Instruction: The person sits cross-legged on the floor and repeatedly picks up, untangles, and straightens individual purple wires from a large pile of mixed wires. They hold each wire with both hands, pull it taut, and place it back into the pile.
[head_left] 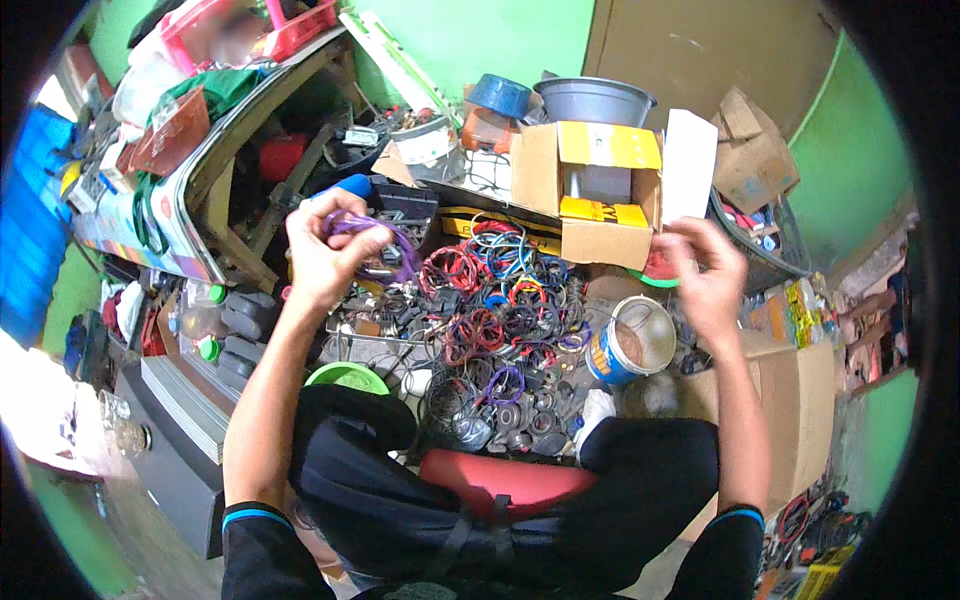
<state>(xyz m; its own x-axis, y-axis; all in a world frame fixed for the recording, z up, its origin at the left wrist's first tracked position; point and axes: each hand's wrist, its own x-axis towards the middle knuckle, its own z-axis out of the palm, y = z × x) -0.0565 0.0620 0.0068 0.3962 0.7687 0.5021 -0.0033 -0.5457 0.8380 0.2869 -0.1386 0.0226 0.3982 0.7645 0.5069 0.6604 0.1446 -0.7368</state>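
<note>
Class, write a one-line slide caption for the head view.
The left hand holds a coiled purple wire; the right hand is raised, with coloured wire coils heaped between.

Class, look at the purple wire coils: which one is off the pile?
The purple coil in the left hand: it is held up, while the other distinct purple ring lies on the pile.

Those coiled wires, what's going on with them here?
A person is working over a heap of coiled wires and small parts. The left hand grips a bundle of purple wire, held up above the heap. The right hand is raised, fingers curled, near an open cardboard box; whether it holds anything is unclear. A bucket sits right of the heap.
</note>
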